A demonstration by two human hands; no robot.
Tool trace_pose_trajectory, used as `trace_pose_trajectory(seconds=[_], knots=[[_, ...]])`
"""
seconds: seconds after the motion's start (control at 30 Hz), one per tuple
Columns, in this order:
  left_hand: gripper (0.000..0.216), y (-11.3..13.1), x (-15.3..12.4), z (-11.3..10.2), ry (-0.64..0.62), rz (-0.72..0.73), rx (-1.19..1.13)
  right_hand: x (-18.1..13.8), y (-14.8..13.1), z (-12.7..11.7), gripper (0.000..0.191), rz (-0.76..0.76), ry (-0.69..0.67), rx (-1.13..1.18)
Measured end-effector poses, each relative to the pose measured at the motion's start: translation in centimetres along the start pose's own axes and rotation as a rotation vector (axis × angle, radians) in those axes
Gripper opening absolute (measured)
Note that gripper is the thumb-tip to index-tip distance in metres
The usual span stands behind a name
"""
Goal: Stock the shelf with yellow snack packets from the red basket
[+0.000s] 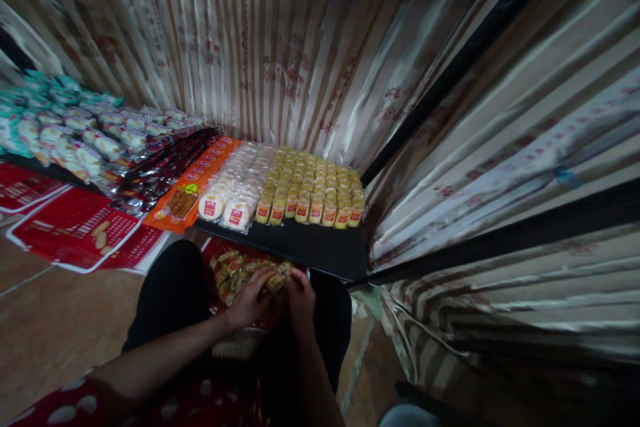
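My left hand [249, 301] and my right hand [301, 296] meet low in the middle, over my lap. Both are closed on a small yellow wrapped snack packet [278, 278] held between them. Just beyond my fingers lies a heap of similar yellow and red packets [230, 271] on a red carton [219, 249]. Above them a black tray [320, 250] carries neat rows of yellow packets [315, 190] and round white packets [235, 197].
An orange snack bag [193, 190] and dark red packets [165, 167] lie left of the tray, with white and teal packets [65, 130] further left. Red printed cartons [75, 227] rest on the brown floor [50, 327]. Striped curtains [500, 167] hang behind and at the right.
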State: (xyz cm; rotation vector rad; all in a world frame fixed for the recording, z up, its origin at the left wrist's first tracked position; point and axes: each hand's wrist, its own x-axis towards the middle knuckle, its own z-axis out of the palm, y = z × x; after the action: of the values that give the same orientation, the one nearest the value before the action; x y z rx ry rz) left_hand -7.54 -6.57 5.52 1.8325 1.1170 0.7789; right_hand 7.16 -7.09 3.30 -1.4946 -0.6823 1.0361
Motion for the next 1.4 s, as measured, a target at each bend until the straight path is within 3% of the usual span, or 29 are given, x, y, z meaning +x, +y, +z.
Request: trace_pose_trajectory(seconds=[0.3, 0.47, 0.57, 0.77, 0.97, 1.13, 1.27, 1.4], knots=[[0.032, 4.1, 1.8, -1.1, 0.046, 0.052, 0.042, -1.6, -4.4, -0.9, 0.038, -0.043, -0.113, -0.032], [0.027, 6.4, 3.7, -2.0, 0.076, -0.081, -0.074, -2.0, -6.6, -2.2, 0.042, -0.029, -0.105, -0.116], [0.030, 7.2, 4.7, -2.1, 0.044, -0.197, -0.220, -1.8, -7.2, -2.8, 0.043, -0.028, -0.087, -0.096], [0.028, 8.6, 6.0, -1.9, -0.135, -0.326, -0.524, -1.1, -7.4, -4.0, 0.045, -0.049, -0.030, -0.096], [0.013, 9.4, 7.1, -0.7, -0.046, -0.551, -0.897, -0.8, -7.4, -4.5, 0.062, -0.005, 0.070, -0.014], [0.015, 10.0, 7.1, 0.9, -0.057, -0.601, -1.170, -0.8, -7.3, -4.2, 0.049, 0.017, -0.034, 0.169], [0.021, 9.7, 7.0, 2.1, -0.136, -0.601, -1.024, -0.5, -7.7, -4.0, 0.040, -0.014, 0.045, 0.228], [0.032, 9.3, 8.2, 2.2, -0.057, -0.454, -0.558, 0.4, -8.3, -4.8, 0.046, -0.121, 0.111, 0.125]])
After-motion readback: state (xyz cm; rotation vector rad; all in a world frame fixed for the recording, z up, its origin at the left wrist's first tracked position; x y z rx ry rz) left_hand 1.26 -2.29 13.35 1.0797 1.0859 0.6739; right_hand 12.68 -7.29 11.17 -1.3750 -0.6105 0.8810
